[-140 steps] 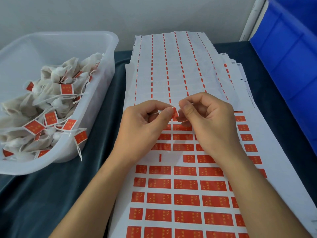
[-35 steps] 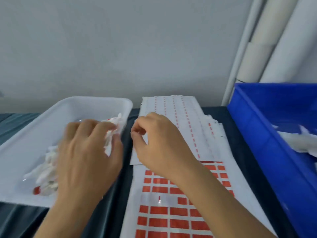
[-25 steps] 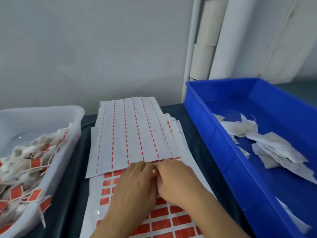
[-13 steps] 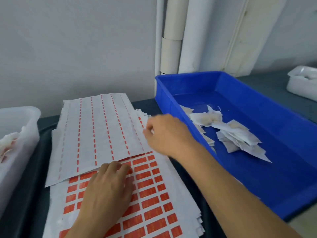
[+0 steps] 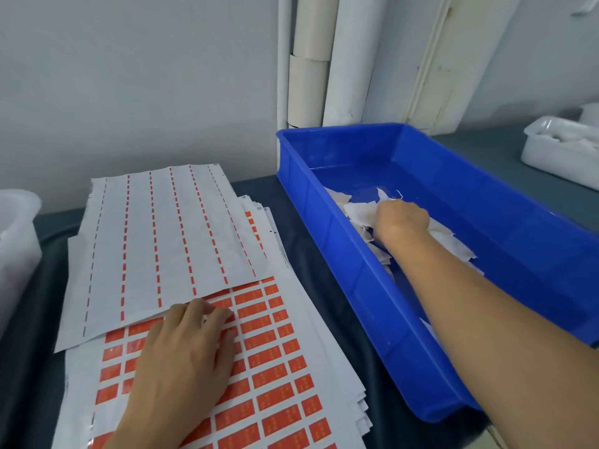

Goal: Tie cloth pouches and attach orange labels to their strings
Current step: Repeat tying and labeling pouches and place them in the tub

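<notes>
**Right hand in the blue bin, left hand flat on the label sheets**

I see my left hand (image 5: 184, 354) lying palm down on the top sheet of orange labels (image 5: 275, 374), fingers straight and spread a little, holding nothing. Its fingertips reach just to the near edge of a spent backing sheet (image 5: 162, 241), which lies over the far half of the label stack and carries only thin orange strips between its blank columns. The stack sits on the dark-covered table (image 5: 308, 254), with its sheet edges fanned out along the right side.

My right hand (image 5: 402, 218) is well apart from the left, reaching into the blue bin (image 5: 366, 286) that stands just beside the stack. It sits on top of the loose white cloth pouches (image 5: 359, 212) that lie flat on the bin floor. The back of the hand faces me and hides the fingers, so I cannot tell whether they have closed on a pouch or only press on the pile. A short bit of white string (image 5: 399, 193) shows just beyond the hand.

At the left edge, part of a white plastic tub (image 5: 16, 241) is in view. Far right on the table stands another white container (image 5: 560, 147); its contents are too small to make out. White pipes (image 5: 324, 59) run up the grey wall behind the bin.
</notes>
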Demonstrator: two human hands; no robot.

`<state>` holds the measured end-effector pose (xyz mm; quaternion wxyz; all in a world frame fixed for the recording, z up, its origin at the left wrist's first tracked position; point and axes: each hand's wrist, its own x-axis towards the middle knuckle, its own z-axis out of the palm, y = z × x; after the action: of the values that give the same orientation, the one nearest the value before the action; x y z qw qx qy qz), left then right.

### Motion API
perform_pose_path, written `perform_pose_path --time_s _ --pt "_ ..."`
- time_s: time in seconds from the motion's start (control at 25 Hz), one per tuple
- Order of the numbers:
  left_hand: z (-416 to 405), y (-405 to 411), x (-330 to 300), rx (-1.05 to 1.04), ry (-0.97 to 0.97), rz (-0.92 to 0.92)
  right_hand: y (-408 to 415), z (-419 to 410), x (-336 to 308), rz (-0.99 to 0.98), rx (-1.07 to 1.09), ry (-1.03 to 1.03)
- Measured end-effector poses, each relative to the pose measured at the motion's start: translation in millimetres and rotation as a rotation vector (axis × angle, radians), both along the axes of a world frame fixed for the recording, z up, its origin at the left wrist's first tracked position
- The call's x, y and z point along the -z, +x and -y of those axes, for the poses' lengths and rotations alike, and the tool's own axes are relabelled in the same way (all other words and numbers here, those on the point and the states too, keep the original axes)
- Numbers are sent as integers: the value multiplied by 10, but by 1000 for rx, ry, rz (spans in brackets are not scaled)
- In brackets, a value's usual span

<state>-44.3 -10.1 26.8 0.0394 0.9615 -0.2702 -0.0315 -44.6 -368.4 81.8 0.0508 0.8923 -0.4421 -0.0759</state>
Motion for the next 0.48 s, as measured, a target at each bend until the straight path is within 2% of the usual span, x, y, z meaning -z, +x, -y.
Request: perform_pose_path --time_s 0.16,0.32,0.4,0.48 --pt "-20 26 61 15 -33 35 -3 56 -27 75 -7 -161" --pt "-26 46 74 25 -38 15 29 -14 -363 172 -58 -264" --pt "-19 56 62 12 -78 -13 78 -119 -587 271 -158 -305" --pt "-37 60 10 -37 -233 -60 150 -324 -838 406 -312 -336"
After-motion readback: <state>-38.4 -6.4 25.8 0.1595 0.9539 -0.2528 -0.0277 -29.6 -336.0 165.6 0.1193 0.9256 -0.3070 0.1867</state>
